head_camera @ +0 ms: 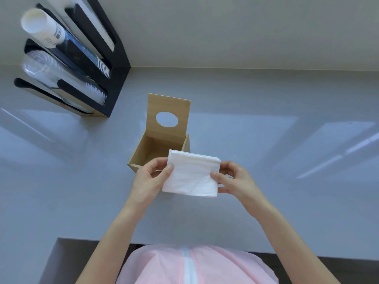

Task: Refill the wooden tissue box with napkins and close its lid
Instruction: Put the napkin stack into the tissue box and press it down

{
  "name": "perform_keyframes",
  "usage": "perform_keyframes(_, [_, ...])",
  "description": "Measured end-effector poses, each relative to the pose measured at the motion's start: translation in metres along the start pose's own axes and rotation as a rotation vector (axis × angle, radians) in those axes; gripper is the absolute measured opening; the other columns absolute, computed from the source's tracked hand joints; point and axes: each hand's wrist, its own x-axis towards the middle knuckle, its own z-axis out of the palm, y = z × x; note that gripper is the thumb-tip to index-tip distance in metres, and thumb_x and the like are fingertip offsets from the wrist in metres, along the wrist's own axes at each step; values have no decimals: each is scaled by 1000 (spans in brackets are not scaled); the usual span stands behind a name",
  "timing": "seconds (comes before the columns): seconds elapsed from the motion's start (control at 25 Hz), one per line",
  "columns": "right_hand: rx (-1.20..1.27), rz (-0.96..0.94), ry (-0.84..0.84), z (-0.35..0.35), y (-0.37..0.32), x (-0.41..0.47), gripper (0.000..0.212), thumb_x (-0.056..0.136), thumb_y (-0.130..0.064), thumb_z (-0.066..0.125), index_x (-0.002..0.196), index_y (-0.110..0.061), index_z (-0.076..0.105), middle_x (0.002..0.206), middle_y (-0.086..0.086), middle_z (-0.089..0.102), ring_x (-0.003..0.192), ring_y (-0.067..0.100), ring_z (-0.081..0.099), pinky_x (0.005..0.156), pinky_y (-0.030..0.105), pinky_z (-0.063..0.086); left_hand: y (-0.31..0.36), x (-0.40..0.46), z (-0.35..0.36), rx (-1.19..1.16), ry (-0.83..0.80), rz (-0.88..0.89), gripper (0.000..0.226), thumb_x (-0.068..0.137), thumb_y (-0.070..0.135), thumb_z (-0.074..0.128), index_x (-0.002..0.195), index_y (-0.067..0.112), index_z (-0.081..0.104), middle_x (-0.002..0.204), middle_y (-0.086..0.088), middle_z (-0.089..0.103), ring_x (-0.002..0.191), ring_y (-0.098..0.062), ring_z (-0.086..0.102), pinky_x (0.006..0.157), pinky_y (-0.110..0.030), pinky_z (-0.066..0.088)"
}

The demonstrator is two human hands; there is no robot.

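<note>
Above counter (266,140): white folded napkins (191,176)

1 wooden tissue box (143,154) with 1 hinged lid (167,116) — 1 oval hole in it. 1 stack of napkins (191,175), sheets too thin to count. 2 hands — left hand (148,179), right hand (235,179). 1 black cup rack (117,78) on 1 bench (266,150).

Box mouth (155,149) unblocked (lid (168,117) upright behind)
</note>
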Motion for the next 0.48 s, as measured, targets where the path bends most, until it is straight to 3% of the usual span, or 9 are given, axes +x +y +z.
perform_keyframes(0.16, [-34, -16, 85, 32, -7, 10, 11, 85, -8, 62, 90, -16, 57, 85, 4, 60, 77, 20, 62, 68, 28, 60, 2, 17, -33, 223, 39, 73, 12, 85, 18, 61, 81, 28, 64, 83, 6, 68, 78, -12, 63, 69, -12, 49])
perform_keyframes(0.28, [-161, -79, 199, 56, -17, 22, 16, 82, -10, 64, 94, -15, 54, 80, 0, 59, 73, 16, 60, 57, 20, 58, 5, 30, -51, 409, 92, 137, 10, 84, 18, 61, 78, 26, 62, 72, 12, 63, 68, -7, 60, 58, -2, 42])
perform_keyframes(0.4, [-297, -142, 261, 75, -32, 30, 18, 81, -16, 64, 96, -17, 54, 76, -7, 60, 70, 10, 59, 68, 30, 56, 10, 43, -67, 467, 136, 195, 4, 84, 18, 61, 88, 20, 61, 71, 11, 60, 64, -6, 57, 52, -1, 40])
perform_keyframes(0.48, [-445, -169, 307, 85, -40, 35, 21, 81, -20, 62, 101, -18, 53, 79, -9, 61, 77, 15, 58, 74, 35, 50, 14, 52, -75, 492, 130, 244, 10, 84, 17, 61, 91, 20, 54, 70, 13, 56, 63, -1, 55, 50, -2, 40])
